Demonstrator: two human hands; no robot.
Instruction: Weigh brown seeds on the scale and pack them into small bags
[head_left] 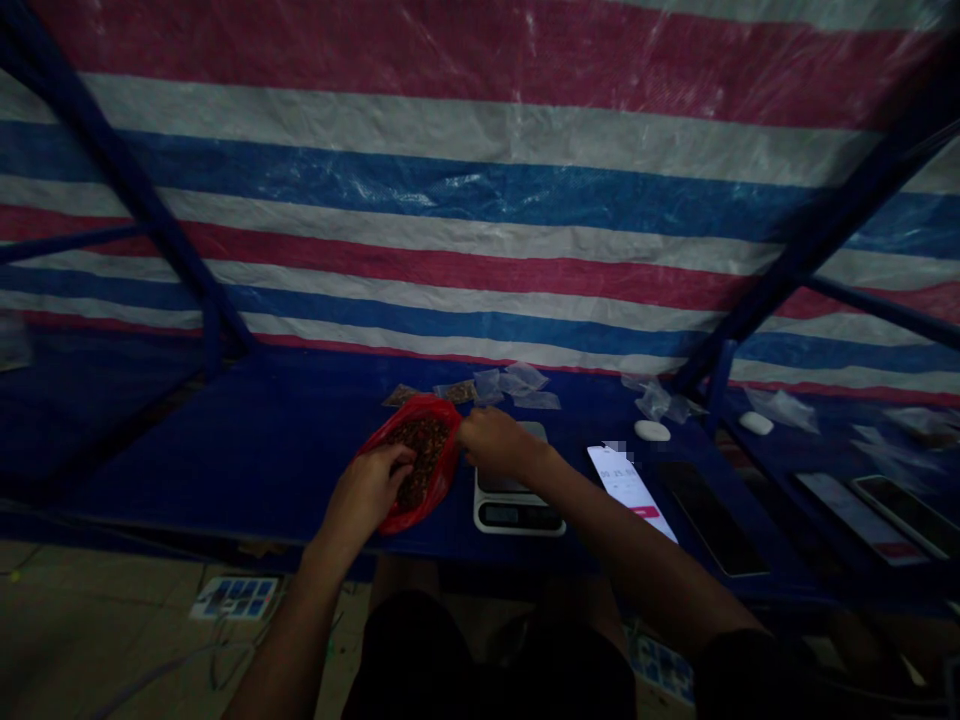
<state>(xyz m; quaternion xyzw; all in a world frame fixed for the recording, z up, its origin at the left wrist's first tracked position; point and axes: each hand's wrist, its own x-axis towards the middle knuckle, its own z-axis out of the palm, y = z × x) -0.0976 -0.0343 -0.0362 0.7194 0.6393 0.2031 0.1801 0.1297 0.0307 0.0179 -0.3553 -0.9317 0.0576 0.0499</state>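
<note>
A red plastic bag [442,470] full of small brown pieces lies open on the blue table [285,450]. My left hand [367,490] reaches into the bag's mouth, fingers curled among the brown pieces. My right hand [491,440] pinches the bag's right edge, fingers closed, just above a small digital scale [517,505]. What the left fingers hold is hidden.
Small clear bags [517,385] lie behind the scale, some with brown contents. A lit phone [630,485] and a dark phone [709,515] lie to the right, with more phones [900,515] and two white oval objects [652,430] further right. A striped tarp hangs behind; blue frame posts stand either side.
</note>
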